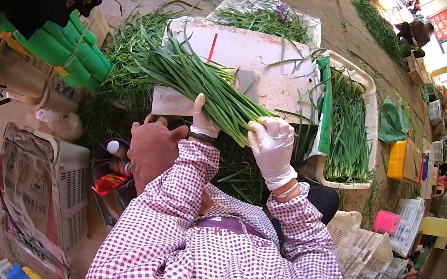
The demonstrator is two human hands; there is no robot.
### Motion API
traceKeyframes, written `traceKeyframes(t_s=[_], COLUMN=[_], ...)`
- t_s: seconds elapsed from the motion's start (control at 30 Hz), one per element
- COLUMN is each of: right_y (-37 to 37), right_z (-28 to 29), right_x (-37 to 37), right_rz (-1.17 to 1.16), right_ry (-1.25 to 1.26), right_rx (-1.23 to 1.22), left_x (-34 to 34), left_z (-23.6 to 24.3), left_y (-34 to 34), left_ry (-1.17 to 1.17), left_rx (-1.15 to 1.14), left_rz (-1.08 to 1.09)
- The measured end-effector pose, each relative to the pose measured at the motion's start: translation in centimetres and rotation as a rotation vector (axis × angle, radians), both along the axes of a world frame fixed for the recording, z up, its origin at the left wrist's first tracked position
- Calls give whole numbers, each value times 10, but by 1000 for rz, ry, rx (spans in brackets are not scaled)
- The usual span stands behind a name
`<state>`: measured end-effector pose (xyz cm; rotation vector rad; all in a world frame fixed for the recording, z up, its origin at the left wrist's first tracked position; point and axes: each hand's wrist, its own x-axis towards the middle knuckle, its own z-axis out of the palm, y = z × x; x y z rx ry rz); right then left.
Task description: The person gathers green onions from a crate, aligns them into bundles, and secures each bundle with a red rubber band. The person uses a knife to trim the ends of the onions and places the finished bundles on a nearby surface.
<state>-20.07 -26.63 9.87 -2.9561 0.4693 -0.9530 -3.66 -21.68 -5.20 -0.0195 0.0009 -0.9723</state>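
Both my hands wear white gloves and grip one long bunch of green chives [198,78]. My left hand [203,121] closes around the stalks from below, mid-bunch. My right hand [272,142] wraps the cut root end of the bunch. The leaf tips fan out to the upper left, over a white cutting board [239,52]. A flat metal blade [248,83] lies on the board just behind the bunch. My checked sleeves fill the lower middle of the view.
A white crate [370,105] of sorted chives stands right of the board. Loose chives [123,62] pile on the floor at left, beside green wrapped rolls [63,48]. A basket lined with newspaper [41,191] sits at lower left, yellow and pink containers at right.
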Motion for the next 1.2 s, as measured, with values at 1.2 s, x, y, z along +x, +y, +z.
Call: traceKeyframes(t_s=[1.2], right_y=[-13], right_z=[4], right_x=[-4], right_rz=[0], right_ry=[432], right_rx=[449], left_x=[-14], left_z=[39], left_y=[1], left_ry=[-332], left_rx=[26], left_rz=[-13])
